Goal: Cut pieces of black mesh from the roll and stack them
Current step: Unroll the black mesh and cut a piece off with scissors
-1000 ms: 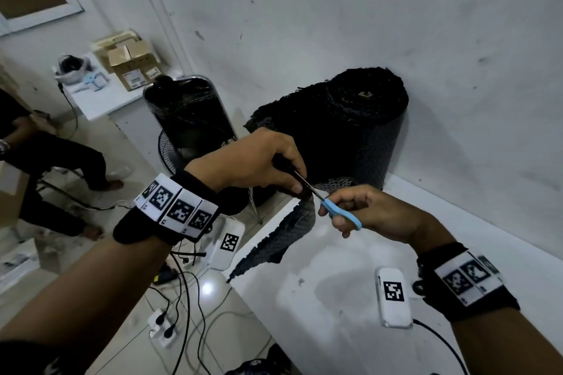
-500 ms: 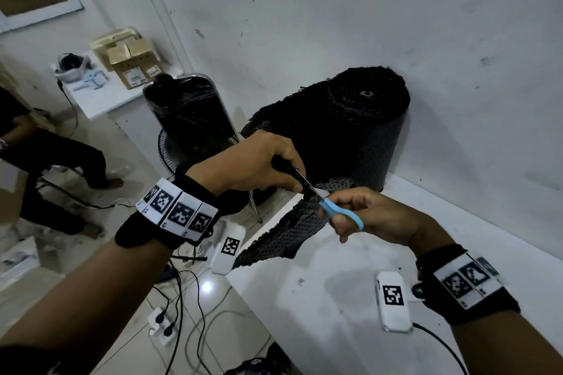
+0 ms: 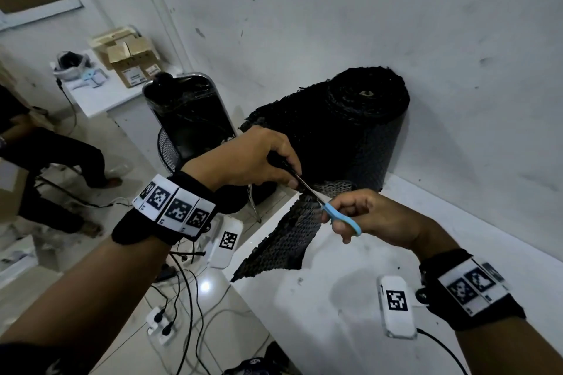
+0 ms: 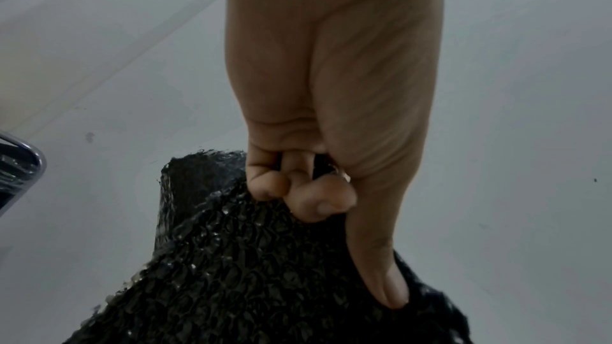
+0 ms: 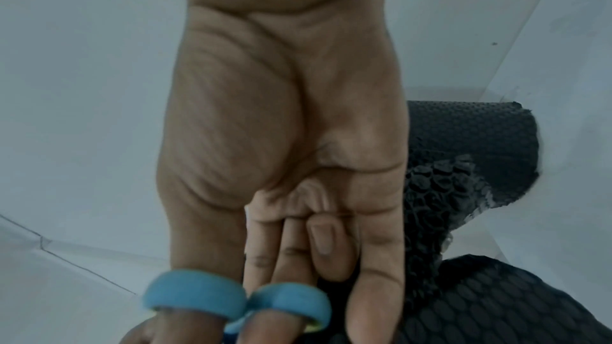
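The black mesh (image 3: 283,237) trails from the roll (image 3: 350,131) at the far wall onto the white surface (image 3: 335,313). The left hand (image 3: 256,158) pinches its edge; the right hand (image 3: 362,216) grips blue scissors (image 3: 338,216). Light, floppy mesh likely needs holding taut beside the cut.

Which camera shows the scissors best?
The head view: the scissors show blades and blue handle, held by the right hand. The right wrist view shows only blurred blue handle loops; the left wrist view shows none of them.

White table (image 3: 350,323), mesh roll (image 3: 365,137) upright, loose mesh (image 3: 283,240) overhanging edge
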A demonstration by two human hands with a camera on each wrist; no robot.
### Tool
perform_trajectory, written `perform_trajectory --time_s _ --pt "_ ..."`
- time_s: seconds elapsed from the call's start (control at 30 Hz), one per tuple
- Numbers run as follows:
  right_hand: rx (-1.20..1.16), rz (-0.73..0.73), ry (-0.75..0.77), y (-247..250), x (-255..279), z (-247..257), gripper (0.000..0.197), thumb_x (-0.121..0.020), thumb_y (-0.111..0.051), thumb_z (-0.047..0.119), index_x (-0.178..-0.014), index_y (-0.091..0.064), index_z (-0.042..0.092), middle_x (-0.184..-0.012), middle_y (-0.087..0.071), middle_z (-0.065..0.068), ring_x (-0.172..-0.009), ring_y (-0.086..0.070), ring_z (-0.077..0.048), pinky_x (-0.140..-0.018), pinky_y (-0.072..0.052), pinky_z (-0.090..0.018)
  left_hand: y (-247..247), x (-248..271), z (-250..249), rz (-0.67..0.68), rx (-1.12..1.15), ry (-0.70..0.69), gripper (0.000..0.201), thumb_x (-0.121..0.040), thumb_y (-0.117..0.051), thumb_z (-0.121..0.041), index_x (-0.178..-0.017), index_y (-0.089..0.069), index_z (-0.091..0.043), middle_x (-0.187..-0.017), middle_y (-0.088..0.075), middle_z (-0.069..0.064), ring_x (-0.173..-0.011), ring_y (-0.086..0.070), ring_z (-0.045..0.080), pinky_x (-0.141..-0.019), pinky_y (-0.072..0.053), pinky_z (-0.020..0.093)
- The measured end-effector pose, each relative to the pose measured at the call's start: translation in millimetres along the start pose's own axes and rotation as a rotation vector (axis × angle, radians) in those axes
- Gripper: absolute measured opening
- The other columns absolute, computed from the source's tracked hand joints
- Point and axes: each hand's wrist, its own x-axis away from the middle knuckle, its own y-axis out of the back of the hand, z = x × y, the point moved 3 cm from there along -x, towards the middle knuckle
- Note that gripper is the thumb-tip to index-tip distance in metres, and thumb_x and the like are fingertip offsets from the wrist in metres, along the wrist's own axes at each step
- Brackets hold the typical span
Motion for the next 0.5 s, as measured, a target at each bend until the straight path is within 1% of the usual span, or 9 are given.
perform_trajectory --time_s 0.07,0.1,0.17,0.23,0.3,0.37,0.43,0.47,0.5 --pt "0.007 0.002 0.008 -1 0 0 0.029 -0.081 -0.073 0.023 -0.106 -0.072 0.008 -0.076 -0.065 0.000 -0.069 -0.060 -0.013 -0.070 -0.053 -0.028 -1 0 0 0.008 0.001 0.006 0.017 -0.076 -0.086 -0.026 -0.092 -0.079 -0.027 -0.095 -0.067 -0.012 -0.075 -0.070 0.020 -0.059 -0.059 0.039" --pt "-0.002 0.009 0.013 -2 0 1 0.032 -0.081 -0.073 0.025 -0.107 -0.071 0.007 -0.076 -0.064 0.000 -0.070 -0.059 -0.013 -0.070 -0.053 -0.029 0 0 -1 0.006 -0.001 0.006 0.017 -0.076 -0.086 -0.026 -0.091 -0.078 -0.028 -0.095 -0.067 -0.012 -0.075 -0.070 0.023 -0.059 -0.059 0.044" --pt "-0.023 0.021 0.011 -4 -2 3 0.038 -0.080 -0.073 0.030 -0.108 -0.069 0.006 -0.077 -0.061 0.001 -0.072 -0.058 -0.012 -0.072 -0.053 -0.032 0 -1 -4 0.004 -0.019 -0.003 0.017 -0.077 -0.085 -0.024 -0.092 -0.079 -0.025 -0.094 -0.067 -0.009 -0.076 -0.069 0.020 -0.058 -0.059 0.039" --pt "-0.025 0.021 0.014 -5 -3 6 0.037 -0.079 -0.073 0.032 -0.106 -0.070 0.008 -0.077 -0.061 0.000 -0.072 -0.057 -0.012 -0.072 -0.053 -0.032 0 -1 -5 0.006 -0.024 -0.009 0.017 -0.077 -0.085 -0.021 -0.093 -0.079 -0.020 -0.095 -0.068 -0.007 -0.076 -0.068 0.013 -0.055 -0.054 0.021" --pt "-0.007 0.012 0.029 -5 -5 9 0.034 -0.079 -0.073 0.032 -0.103 -0.071 0.009 -0.076 -0.062 0.002 -0.071 -0.058 -0.011 -0.071 -0.053 -0.032 -1 0 -6 -0.004 -0.040 -0.029 0.018 -0.076 -0.086 -0.022 -0.093 -0.079 -0.019 -0.095 -0.068 -0.007 -0.079 -0.066 0.005 -0.062 -0.049 0.011" --pt "0.005 0.001 0.042 -5 -6 10 0.031 -0.078 -0.074 0.030 -0.101 -0.072 0.010 -0.075 -0.063 0.003 -0.069 -0.059 -0.010 -0.070 -0.054 -0.030 -1 1 -7 -0.010 -0.053 -0.043 0.019 -0.076 -0.086 -0.024 -0.093 -0.079 -0.020 -0.095 -0.069 -0.008 -0.083 -0.066 0.003 -0.068 -0.049 0.011" --pt "-0.010 0.013 0.033 -6 -5 10 0.031 -0.077 -0.074 0.031 -0.101 -0.072 0.011 -0.075 -0.062 0.001 -0.069 -0.059 -0.011 -0.070 -0.054 -0.029 -2 2 -7 0.001 -0.030 -0.031 0.019 -0.076 -0.086 -0.022 -0.094 -0.079 -0.018 -0.095 -0.069 -0.006 -0.078 -0.066 0.001 -0.064 -0.050 0.011" --pt "-0.020 0.026 0.021 -6 -5 10 0.032 -0.078 -0.074 0.032 -0.102 -0.073 0.012 -0.075 -0.061 0.000 -0.070 -0.058 -0.011 -0.070 -0.054 -0.030 -3 3 -7 0.013 -0.015 -0.014 0.019 -0.076 -0.086 -0.023 -0.094 -0.079 -0.019 -0.095 -0.069 -0.007 -0.075 -0.067 0.004 -0.062 -0.053 0.017" --pt "-0.026 0.033 0.010 -7 -5 10 0.031 -0.078 -0.074 0.033 -0.101 -0.073 0.013 -0.076 -0.060 -0.001 -0.070 -0.058 -0.012 -0.070 -0.053 -0.030 -3 3 -6 0.026 -0.005 0.003 0.018 -0.076 -0.086 -0.025 -0.093 -0.079 -0.022 -0.095 -0.068 -0.008 -0.073 -0.069 0.011 -0.062 -0.057 0.027"
